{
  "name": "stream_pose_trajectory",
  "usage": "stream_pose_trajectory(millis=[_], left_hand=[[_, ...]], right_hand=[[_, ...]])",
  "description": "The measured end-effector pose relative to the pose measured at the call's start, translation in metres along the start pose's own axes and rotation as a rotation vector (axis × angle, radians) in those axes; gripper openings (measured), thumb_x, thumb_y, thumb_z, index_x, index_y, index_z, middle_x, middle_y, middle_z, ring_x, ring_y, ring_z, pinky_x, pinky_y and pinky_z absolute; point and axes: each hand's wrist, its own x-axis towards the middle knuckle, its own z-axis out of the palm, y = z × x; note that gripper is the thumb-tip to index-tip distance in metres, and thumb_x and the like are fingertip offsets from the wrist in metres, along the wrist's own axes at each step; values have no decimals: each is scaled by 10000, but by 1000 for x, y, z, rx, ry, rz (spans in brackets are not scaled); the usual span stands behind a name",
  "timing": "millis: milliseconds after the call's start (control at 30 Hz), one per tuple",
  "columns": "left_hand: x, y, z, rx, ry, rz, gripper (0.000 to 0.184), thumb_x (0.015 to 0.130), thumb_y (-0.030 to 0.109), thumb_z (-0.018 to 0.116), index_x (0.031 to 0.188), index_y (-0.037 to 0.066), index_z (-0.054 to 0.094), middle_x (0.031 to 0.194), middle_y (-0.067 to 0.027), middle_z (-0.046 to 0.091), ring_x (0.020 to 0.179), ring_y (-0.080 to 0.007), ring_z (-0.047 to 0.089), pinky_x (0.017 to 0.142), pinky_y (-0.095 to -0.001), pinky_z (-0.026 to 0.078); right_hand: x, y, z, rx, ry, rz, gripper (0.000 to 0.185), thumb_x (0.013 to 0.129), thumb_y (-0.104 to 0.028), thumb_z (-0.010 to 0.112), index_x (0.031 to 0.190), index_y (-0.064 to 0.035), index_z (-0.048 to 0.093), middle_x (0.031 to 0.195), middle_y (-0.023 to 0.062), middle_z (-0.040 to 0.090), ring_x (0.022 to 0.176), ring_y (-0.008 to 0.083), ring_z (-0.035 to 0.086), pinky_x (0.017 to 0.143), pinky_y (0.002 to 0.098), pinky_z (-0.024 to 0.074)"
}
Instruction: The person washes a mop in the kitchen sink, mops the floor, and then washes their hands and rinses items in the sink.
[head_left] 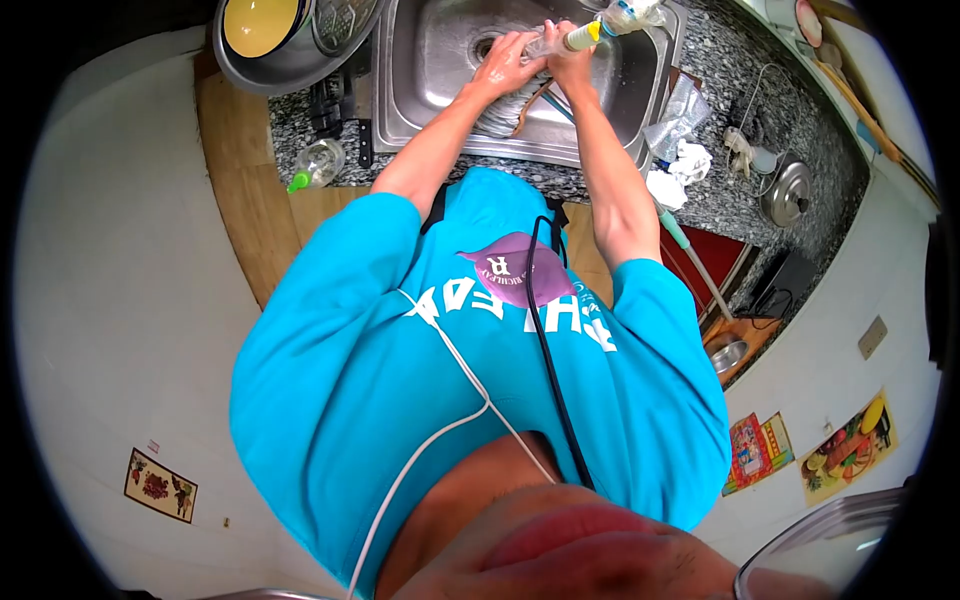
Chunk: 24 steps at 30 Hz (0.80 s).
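Observation:
Both my hands are over the steel sink (pixel 400 75), close together beneath the tap's clear and yellow spout attachment (pixel 583 37). My left hand (pixel 506 62) looks wet, with its fingers stretched out towards the right one; nothing shows in it. Right at the spout's end is my right hand (pixel 568 62), partly blurred by water or clear plastic, so I cannot tell whether it grips anything. Below my hands in the basin lie a curved brown handle (pixel 524 116) and a ribbed, shiny item that I cannot make out.
Left of the sink are a large metal bowl (pixel 245 78) holding a yellow bowl (pixel 262 25), and a clear bottle with a green cap (pixel 318 165). Crumpled white paper (pixel 690 162), clear plastic (pixel 678 118) and a metal lid (pixel 787 192) lie on the right counter.

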Motion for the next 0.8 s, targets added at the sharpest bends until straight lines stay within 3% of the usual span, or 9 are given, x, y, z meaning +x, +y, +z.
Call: stream_pose_trajectory(millis=[100, 200, 267, 333, 367, 400, 467, 567, 800], left_hand=[[-22, 23, -11, 358, 92, -212, 668, 705, 542, 627, 1160, 77, 476, 1042, -221, 540, 996, -376, 506, 887, -399, 401], [-31, 4, -5, 112, -81, -417, 720, 687, 593, 612, 1119, 36, 467, 1077, -239, 513, 1027, -402, 485, 880, -432, 402], [-28, 6, -4, 183, -118, -444, 609, 741, 504, 603, 1078, 13, 472, 1062, -236, 524, 995, -407, 504, 833, -451, 426], [-26, 5, -2, 107, -117, -304, 499, 799, 370, 578, 1078, -30, 470, 1039, -245, 530, 982, -411, 501, 823, -445, 423], [-27, -2, 9, 171, -9, -215, 361, 826, 291, 547, 1052, 13, 503, 1024, -222, 547, 952, -399, 520, 797, -449, 434], [-24, 3, 6, 170, -10, -210, 361, 826, 291, 547, 1052, 13, 503, 1024, -222, 547, 952, -399, 520, 797, -449, 434], [-18, 15, -2, 142, -56, -124, 305, 832, 285, 541, 1037, 60, 543, 947, -207, 584, 888, -393, 549, 752, -450, 451], [-14, 24, -3, 107, -45, -157, 276, 839, 293, 529, 1010, 80, 572, 869, -202, 604, 828, -388, 568, 717, -452, 461], [-11, 14, 0, 135, -114, -161, 317, 859, 324, 503, 1039, 67, 547, 832, -219, 598, 809, -404, 560, 706, -456, 459]], right_hand=[[0, -18, -19, 122, -128, 214, 255, 796, -289, 603, 710, -54, 554, 730, 111, 583, 749, 322, 545, 716, 459, 373], [-7, -13, -19, 119, -188, 219, 302, 749, -339, 650, 721, -50, 566, 738, 126, 583, 784, 330, 536, 735, 476, 379], [-12, -12, -28, 107, -218, 175, 355, 697, -385, 692, 789, -56, 594, 812, 130, 588, 869, 340, 509, 776, 476, 368], [-13, -18, -38, -43, -194, -54, 403, 664, -408, 713, 854, -68, 607, 902, 121, 582, 954, 341, 472, 815, 463, 349], [-14, -13, -37, -71, -188, -78, 417, 649, -391, 723, 916, -89, 614, 945, 121, 568, 970, 334, 443, 825, 446, 336], [-13, -6, -34, -75, -184, -77, 417, 649, -391, 723, 916, -89, 614, 945, 121, 568, 970, 334, 443, 825, 446, 336], [-14, 9, -30, -155, -412, -6, 359, 645, -326, 723, 899, -96, 620, 925, 124, 569, 930, 324, 454, 790, 436, 346], [-17, 9, -32, -202, -335, -35, 240, 655, -188, 674, 871, -107, 607, 884, 114, 597, 926, 324, 511, 770, 464, 348], [-16, 16, -28, -220, -353, -18, 260, 648, -220, 685, 845, -61, 626, 840, 117, 586, 865, 301, 497, 760, 432, 357]])
